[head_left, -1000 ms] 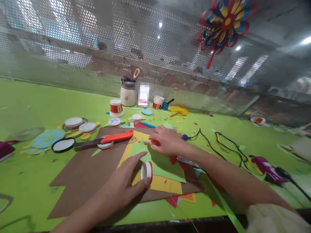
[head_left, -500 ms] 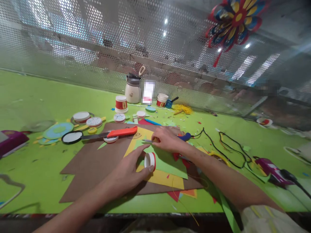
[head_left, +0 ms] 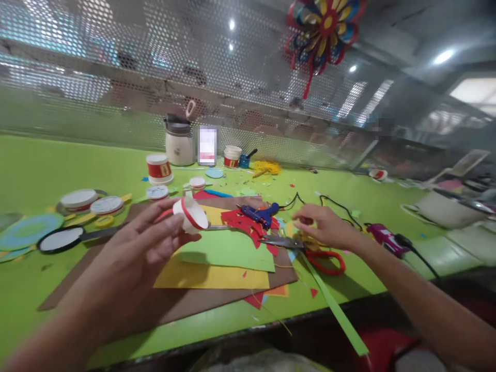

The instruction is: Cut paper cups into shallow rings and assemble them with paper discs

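My left hand (head_left: 145, 245) is raised over the left part of the papers, its fingers closed round a small white cup piece with a red band (head_left: 189, 214). The cup piece is tilted, its wide side facing right. My right hand (head_left: 323, 225) hovers at the right, fingers loosely curled and apart, with nothing visible in them. Near it lie orange-handled scissors (head_left: 325, 261) and a blue glue gun (head_left: 259, 213). A grey pencil-like stick (head_left: 219, 227) rests on the green paper (head_left: 228, 250). My left hand mostly hides the orange utility knife.
Brown cardboard (head_left: 194, 305) and a yellow sheet (head_left: 217, 277) lie under the green paper. White lids (head_left: 107, 205), a red-and-white tub (head_left: 159, 169) and a jug (head_left: 179, 144) stand farther back. A green strip (head_left: 337, 305) hangs over the front edge. Cords trail at right.
My left hand has lifted the cup piece and turned it. My right hand has left the grey stick and moved right, uncovering the glue gun and scissors. The view has swung right.
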`<state>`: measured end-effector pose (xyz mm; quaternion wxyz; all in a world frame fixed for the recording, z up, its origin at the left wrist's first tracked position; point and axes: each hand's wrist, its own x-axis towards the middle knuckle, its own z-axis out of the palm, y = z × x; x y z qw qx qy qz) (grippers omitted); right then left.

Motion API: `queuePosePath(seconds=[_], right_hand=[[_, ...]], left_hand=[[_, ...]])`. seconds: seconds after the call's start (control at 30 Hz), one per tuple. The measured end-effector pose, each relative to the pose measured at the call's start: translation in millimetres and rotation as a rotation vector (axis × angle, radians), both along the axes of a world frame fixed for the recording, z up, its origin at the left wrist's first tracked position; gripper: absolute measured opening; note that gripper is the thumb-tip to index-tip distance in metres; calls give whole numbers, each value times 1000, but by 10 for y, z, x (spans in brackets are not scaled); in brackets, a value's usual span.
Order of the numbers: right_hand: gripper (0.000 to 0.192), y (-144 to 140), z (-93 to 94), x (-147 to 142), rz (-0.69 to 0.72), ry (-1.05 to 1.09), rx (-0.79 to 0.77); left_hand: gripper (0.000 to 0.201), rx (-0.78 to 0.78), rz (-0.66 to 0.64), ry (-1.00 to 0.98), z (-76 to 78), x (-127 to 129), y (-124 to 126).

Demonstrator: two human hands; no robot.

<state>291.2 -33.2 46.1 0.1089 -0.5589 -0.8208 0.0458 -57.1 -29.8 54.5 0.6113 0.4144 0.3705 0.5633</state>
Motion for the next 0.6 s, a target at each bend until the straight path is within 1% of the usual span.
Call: queuePosePath(seconds=[0.07,0.1,0.2,0.27,0.33,0.4,0.5,0.6], right_hand=[[24,-232,-79,258,-2,-38,-88],[30,-329,-138,352,1,-52,-128],[64,-499,-355,517,-25,-84,-169],[71,-510,-497,559,-35,-95,-159],[70,-469,-605,567,-40,-100,-126],[68,-419,-662,548,-31,-105,-99],[68,-387,-662,484,-37,-119,-59],[57,-413,-612,437,-71,-149,-37]], left_hand=[[27,-37,-56,-60,108,102,89],[28,-52,-86,-100,142,164,137],[23,-79,-167,-229,175,343,258],[20,-119,-214,-314,159,422,307],[21,-141,-237,-362,130,452,330],[23,-151,-255,-389,94,443,335],[26,-149,-244,-419,34,396,336],[30,-138,-245,-407,-35,356,356]])
